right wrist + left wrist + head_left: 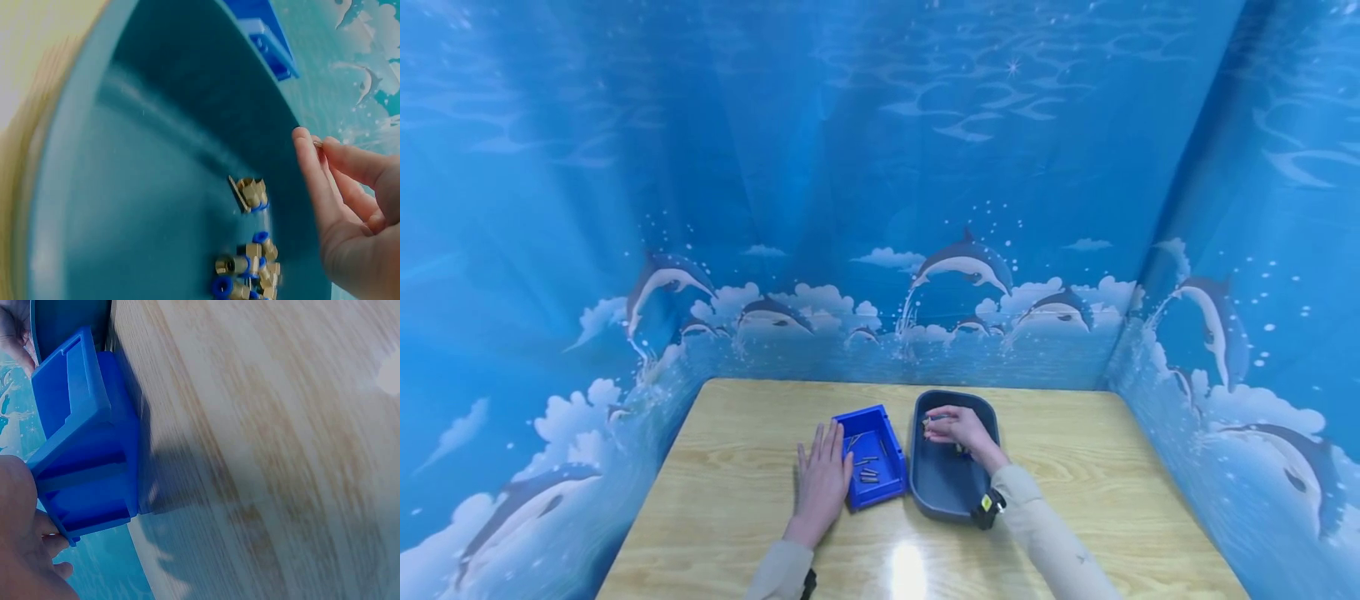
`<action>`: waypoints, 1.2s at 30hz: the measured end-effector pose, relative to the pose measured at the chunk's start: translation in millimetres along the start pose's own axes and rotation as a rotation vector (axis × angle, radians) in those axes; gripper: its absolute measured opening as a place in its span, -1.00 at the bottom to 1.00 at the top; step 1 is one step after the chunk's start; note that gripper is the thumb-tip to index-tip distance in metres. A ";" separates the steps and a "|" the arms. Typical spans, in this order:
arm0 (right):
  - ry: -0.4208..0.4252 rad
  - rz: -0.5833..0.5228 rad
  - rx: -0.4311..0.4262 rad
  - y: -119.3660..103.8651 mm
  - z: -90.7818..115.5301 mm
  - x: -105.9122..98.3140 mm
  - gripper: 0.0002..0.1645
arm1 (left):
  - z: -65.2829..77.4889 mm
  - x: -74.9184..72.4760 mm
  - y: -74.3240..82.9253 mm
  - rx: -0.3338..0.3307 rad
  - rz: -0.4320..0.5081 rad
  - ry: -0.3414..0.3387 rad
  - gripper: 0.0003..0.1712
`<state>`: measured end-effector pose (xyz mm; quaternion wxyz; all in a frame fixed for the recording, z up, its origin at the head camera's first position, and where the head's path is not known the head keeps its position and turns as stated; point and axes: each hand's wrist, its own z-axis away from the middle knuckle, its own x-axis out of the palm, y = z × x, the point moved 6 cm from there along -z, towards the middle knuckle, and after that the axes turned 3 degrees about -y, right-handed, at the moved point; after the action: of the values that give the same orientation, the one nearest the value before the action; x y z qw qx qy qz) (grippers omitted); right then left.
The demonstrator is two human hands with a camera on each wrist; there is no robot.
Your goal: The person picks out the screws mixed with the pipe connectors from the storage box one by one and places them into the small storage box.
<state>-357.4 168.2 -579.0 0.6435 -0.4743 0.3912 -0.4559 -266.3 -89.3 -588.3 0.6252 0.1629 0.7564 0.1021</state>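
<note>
My left hand (825, 477) lies with straight fingers along the left side of a blue plastic bin (878, 495). Several slim metal pieces (868, 475), screw-like in shape, lie on the bin's floor. Over the dark grey-blue tub (951, 493) to the right is my right hand (958, 429). Its thumb and fingers pinch a small metal piece (318, 144), mostly hidden between the fingertips. Brass push-in fittings with blue collars (247, 265) are heaped in the tub below this hand. A threaded screw (239, 193) leans beside another brass fitting (254, 192) there.
Bin and tub stand side by side on a light wood-grain table (745, 450). A blue curtain (820, 208) printed with dolphins rises behind the table and along its sides. A black wrist device (988, 508) overlaps the tub's near right corner.
</note>
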 end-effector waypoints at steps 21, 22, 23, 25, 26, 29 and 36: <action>-0.114 -0.074 -0.039 -28.8 -9.2 57.9 -0.54 | -3.9 -2.3 -2.4 0.003 0.004 0.001 -0.31; -0.119 -0.080 -0.037 -30.2 -10.0 61.8 -0.54 | -4.0 -2.4 -2.4 0.002 0.003 -0.002 -0.31; -0.124 -0.083 -0.037 -31.5 -10.5 65.8 -0.55 | -4.4 -2.4 -2.3 0.001 0.001 -0.006 -0.31; -0.134 -0.094 -0.040 -33.6 -11.9 73.7 -0.56 | -4.8 -2.9 -1.9 0.002 0.000 -0.010 -0.31; -0.138 -0.099 -0.041 -34.7 -12.3 77.6 -0.57 | -5.1 -3.2 -1.7 0.001 -0.001 -0.013 -0.31; -0.152 -0.100 -0.055 -36.4 -13.3 88.3 -0.61 | -5.6 -4.1 -1.2 0.005 0.001 -0.015 -0.31; -0.205 0.029 -0.133 -40.0 -13.2 111.5 -0.67 | -7.8 -4.0 0.0 0.013 -0.005 0.010 -0.32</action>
<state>-347.3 52.7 -551.5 0.6539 -0.5544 0.3594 -0.3686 -273.3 -90.4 -583.1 0.6204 0.1646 0.7607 0.0962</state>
